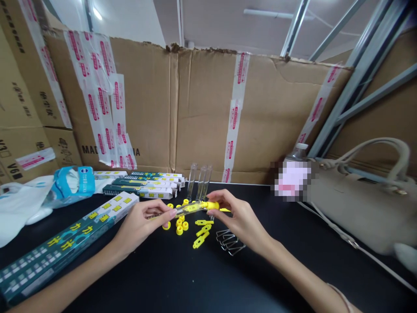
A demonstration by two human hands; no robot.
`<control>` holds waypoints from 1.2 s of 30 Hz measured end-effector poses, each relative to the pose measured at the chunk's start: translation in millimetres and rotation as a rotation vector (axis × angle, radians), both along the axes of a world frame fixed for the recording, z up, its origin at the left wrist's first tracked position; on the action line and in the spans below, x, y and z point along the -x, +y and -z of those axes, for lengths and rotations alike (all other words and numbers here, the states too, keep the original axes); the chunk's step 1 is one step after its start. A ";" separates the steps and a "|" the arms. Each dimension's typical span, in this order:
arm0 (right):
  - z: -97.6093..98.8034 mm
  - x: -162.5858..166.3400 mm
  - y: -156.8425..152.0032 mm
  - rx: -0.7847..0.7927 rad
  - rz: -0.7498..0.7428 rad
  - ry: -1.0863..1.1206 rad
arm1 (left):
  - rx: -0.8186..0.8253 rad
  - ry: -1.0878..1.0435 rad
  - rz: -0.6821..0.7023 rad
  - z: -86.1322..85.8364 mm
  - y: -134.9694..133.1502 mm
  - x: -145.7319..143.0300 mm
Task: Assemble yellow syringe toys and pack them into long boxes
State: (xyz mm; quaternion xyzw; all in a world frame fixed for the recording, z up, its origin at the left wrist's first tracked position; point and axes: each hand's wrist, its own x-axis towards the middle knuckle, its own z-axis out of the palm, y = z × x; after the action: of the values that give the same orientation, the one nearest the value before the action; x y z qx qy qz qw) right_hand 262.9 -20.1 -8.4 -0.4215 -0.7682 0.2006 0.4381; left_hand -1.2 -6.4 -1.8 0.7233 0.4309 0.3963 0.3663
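Observation:
Both my hands hold one clear tube with yellow parts [192, 208] level above the black table [182, 278]. My left hand [143, 221] pinches its left end. My right hand [233, 215] grips the yellow cap on its right end. Under the tube lie several small yellow rings [180, 226], yellow clips [202, 230] and bent metal wire clips [230, 241]. Three empty clear tubes [199, 180] stand behind, against the cardboard.
A long green printed box [61, 243] lies at the left, more such boxes [146, 182] stacked behind. A blue tissue pack [70, 184] and white plastic bag [19, 208] sit far left. A cardboard wall [202, 113] closes the back; a beige handbag [365, 204] rests right.

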 end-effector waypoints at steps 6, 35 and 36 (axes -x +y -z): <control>-4.1 3.4 -2.6 -0.031 0.004 0.003 | -0.020 0.047 -0.006 1.1 -4.0 -2.0; 0.2 9.1 -2.0 0.190 -0.152 0.463 | -0.095 0.046 -0.058 -2.6 -10.9 -2.0; 0.2 8.9 -2.3 0.185 -0.155 0.470 | -0.090 0.044 -0.055 -3.4 -11.4 -2.0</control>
State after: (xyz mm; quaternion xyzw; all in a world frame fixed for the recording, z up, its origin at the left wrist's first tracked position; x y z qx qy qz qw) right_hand 254.0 -22.4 -8.6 -0.3414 -0.6538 0.3956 0.5473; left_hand 0.9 -17.9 1.5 0.7354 0.4405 0.4091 0.3127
